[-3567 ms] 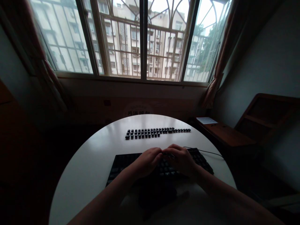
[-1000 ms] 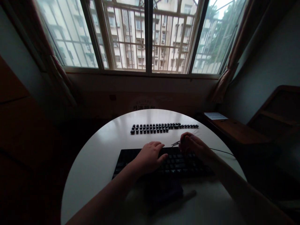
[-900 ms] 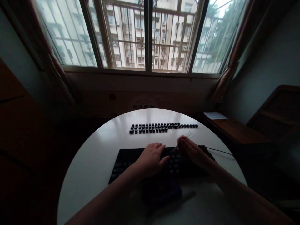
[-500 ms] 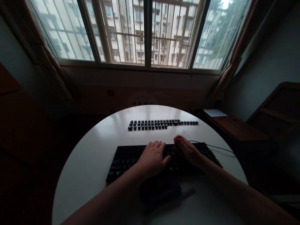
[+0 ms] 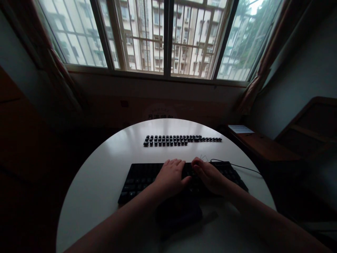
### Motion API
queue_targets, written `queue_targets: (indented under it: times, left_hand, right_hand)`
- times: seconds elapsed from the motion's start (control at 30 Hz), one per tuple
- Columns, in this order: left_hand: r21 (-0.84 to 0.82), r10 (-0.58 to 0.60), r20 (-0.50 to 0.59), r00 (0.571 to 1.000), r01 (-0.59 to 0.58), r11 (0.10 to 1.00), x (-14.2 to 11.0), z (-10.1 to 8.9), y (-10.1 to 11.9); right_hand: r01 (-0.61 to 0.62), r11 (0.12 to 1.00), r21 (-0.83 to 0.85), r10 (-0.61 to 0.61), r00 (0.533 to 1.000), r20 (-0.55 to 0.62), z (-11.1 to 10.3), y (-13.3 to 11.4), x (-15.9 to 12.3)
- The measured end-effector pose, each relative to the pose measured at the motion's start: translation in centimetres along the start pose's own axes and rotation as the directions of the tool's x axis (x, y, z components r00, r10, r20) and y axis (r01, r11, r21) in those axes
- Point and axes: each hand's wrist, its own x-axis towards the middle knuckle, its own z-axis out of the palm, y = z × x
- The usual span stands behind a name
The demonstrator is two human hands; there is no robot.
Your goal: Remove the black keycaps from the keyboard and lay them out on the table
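A black keyboard [image 5: 143,175] lies across the round white table, some of its keys still dark shapes in the dim light. My left hand [image 5: 170,177] rests flat on its middle, fingers stretched toward the far edge and thumb out to the right. Just right of it, my right hand [image 5: 210,176] is closed over the keyboard, gripping a wire keycap puller [image 5: 203,157] whose thin wires poke out above the fingers. What lies beneath that hand is hidden. Beyond the keyboard, loose black keycaps [image 5: 168,140] stand in two rows.
A dark, rounded object [image 5: 179,212] sits at the near side under my forearms, with a flat strip [image 5: 210,218] beside it. The keyboard's cable [image 5: 242,166] runs off to the right. A brown side table [image 5: 271,146] bearing a paper [image 5: 240,129] stands beyond the right edge.
My right hand has shifted a little left and lower, nearer my left hand, and the wires moved with it. My left hand stays on the keyboard.
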Motion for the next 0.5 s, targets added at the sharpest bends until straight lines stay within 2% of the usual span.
queue_targets:
  times: [0.17,0.33,0.43,0.5]
  left_hand:
    - [0.002,0.012,-0.012,1.000,-0.012,1.000,0.0,0.0,0.0]
    - [0.002,-0.004,-0.013,1.000,0.004,1.000,0.0,-0.1,0.0]
    - [0.002,-0.003,-0.013,1.000,0.003,1.000,0.0,0.0,0.0]
    - [0.002,0.002,-0.016,1.000,-0.002,1.000,0.0,0.1,0.0]
  right_hand:
    - [0.068,0.997,-0.026,-0.067,0.995,0.070,0.0,-0.3,0.1]
    - [0.033,0.993,0.111,-0.024,0.997,-0.076,0.7,1.0,-0.6]
    - [-0.006,0.981,0.195,0.021,0.997,-0.077,1.1,1.4,-0.9]
    - [-0.030,0.954,0.299,0.071,0.989,-0.126,1.2,1.4,-0.9]
